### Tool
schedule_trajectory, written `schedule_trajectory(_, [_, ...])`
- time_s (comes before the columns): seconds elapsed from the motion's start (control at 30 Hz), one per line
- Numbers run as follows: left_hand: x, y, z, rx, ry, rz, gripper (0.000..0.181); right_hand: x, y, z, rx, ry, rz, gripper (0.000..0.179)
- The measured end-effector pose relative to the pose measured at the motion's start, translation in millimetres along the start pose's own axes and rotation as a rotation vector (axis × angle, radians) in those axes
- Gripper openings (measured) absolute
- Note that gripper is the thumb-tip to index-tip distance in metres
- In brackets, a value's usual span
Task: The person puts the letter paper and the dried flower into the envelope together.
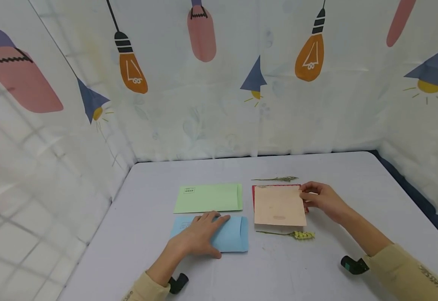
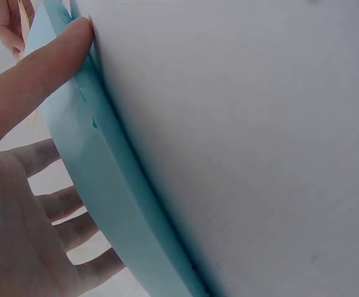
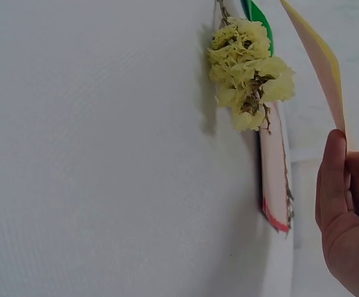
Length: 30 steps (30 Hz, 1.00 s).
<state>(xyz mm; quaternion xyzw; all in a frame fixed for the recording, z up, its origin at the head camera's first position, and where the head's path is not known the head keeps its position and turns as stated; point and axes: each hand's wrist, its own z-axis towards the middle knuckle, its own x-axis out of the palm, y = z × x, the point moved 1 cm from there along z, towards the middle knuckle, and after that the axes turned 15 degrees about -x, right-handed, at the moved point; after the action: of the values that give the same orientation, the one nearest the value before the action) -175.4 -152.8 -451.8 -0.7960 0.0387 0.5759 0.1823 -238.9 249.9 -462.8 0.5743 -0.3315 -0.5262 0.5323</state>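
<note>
A beige sheet of card (image 1: pixel 280 205) is pinched at its right edge between the thumb and fingers of my right hand (image 1: pixel 322 201). It is tilted up off the table, as the right wrist view also shows. Under it lies another card with a red border (image 1: pixel 254 193), mostly hidden; its pink face (image 3: pixel 273 164) shows in the right wrist view. My left hand (image 1: pixel 201 235) rests across a light blue envelope (image 1: pixel 238 235), fingers spread. In the left wrist view its thumb touches the envelope's near edge (image 2: pixel 126 185).
Above the blue envelope lies a light green envelope (image 1: pixel 210 198) with a small printed box. A yellow dried flower (image 1: pixel 303 235) lies just in front of the cards, and a thin green dried sprig (image 1: pixel 287 179) behind them. White table (image 1: pixel 203 171), patterned cloth behind.
</note>
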Motion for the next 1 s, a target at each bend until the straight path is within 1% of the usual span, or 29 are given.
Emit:
schedule_trajectory(0.2, [2.1, 1.6, -0.2, -0.017, 0.003, 0.0, 0.1, 8.9, -1.8, -3.9, 0.023, 0.033, 0.04, 0.031])
schedule_trajectory(0.43, [1.8, 1.1, 0.8, -0.009, -0.006, -0.003, 0.099, 21.3, 0.7, -7.9, 0.009, 0.062, 0.071, 0.031])
schedule_trajectory(0.7, [0.7, 0.1, 1.8, -0.005, -0.012, -0.01, 0.1, 36.4, 1.6, -11.5, 0.011, 0.063, 0.035, 0.03])
schedule_trajectory(0.9, [0.2, 1.1, 2.1, 0.002, -0.025, -0.026, 0.099, 45.6, 1.8, -15.6, -0.017, 0.058, 0.023, 0.026])
schedule_trajectory(1.0, [-0.6, 0.2, 1.2, 0.006, -0.026, -0.032, 0.098, 48.5, 2.3, -18.0, -0.033, 0.057, 0.0, 0.024])
